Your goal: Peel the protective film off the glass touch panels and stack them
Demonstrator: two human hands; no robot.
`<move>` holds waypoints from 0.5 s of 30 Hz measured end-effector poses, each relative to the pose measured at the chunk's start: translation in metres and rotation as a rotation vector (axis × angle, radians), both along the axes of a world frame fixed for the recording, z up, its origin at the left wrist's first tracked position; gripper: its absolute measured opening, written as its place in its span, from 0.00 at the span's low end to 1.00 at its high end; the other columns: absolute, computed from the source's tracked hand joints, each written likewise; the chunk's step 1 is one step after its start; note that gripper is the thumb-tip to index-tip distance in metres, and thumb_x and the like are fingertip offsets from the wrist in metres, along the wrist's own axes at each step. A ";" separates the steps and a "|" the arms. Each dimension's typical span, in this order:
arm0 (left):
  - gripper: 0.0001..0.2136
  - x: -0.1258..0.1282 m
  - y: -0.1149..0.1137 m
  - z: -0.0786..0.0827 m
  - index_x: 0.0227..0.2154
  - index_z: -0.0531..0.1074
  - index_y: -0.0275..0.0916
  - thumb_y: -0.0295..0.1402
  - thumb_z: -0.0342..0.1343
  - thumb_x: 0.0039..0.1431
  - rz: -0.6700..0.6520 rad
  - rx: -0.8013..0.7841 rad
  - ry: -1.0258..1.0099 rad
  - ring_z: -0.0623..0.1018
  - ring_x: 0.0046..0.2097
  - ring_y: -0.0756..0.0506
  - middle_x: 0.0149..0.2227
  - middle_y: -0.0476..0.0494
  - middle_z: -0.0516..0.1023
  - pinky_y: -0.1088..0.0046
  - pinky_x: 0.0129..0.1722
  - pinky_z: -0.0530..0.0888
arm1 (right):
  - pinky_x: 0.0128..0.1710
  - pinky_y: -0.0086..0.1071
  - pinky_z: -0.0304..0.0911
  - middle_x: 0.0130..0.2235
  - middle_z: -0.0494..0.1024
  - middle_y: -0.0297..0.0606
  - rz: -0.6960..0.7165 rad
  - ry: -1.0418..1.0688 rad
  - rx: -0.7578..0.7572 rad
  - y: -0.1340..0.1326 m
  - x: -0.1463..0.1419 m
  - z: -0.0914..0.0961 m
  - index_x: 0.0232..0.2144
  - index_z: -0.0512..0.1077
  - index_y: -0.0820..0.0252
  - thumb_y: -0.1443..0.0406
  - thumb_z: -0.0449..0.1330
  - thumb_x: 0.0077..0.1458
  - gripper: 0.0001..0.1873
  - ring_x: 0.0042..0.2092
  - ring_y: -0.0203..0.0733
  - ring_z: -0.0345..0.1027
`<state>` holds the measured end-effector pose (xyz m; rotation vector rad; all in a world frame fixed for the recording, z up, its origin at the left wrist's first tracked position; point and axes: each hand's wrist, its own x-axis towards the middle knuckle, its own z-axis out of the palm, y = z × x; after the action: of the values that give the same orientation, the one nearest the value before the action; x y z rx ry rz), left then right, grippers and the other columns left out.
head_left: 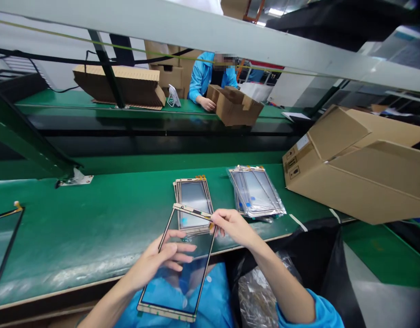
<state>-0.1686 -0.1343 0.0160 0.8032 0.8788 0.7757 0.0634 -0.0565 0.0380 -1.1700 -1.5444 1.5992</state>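
A clear touch-screen glass panel [192, 282] with a thin dark frame and pale strips at both ends is tilted in front of me, above the bench edge. My left hand [169, 253] holds it at the left side, with the fingers spread and showing through the glass. At its upper right corner my right hand [230, 225] pinches the edge, near a small orange flex tail. Just behind lies a stack of similar panels [194, 196] on the green bench. To the right of that is a pile of panels in clear plastic bags [255, 191].
A large open cardboard box [360, 164] stands at the right. Another panel [3, 246] lies at the far left. Below the bench, a black bag [322, 255] contains crumpled clear plastic [259, 291]. Across the bench, a co-worker [201, 77] handles a smaller box [237, 107].
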 end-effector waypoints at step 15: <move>0.22 -0.015 -0.007 0.030 0.55 0.64 0.38 0.43 0.52 0.61 -0.270 0.083 0.264 0.76 0.51 0.39 0.53 0.34 0.74 0.63 0.46 0.73 | 0.38 0.31 0.62 0.34 0.72 0.36 0.172 -0.357 0.692 -0.006 -0.002 0.028 0.37 0.69 0.58 0.66 0.52 0.61 0.07 0.36 0.38 0.66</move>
<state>-0.1839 -0.1415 0.0457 1.0905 0.9516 0.4765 0.0610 -0.0621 0.0664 -0.9643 -2.2331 0.8296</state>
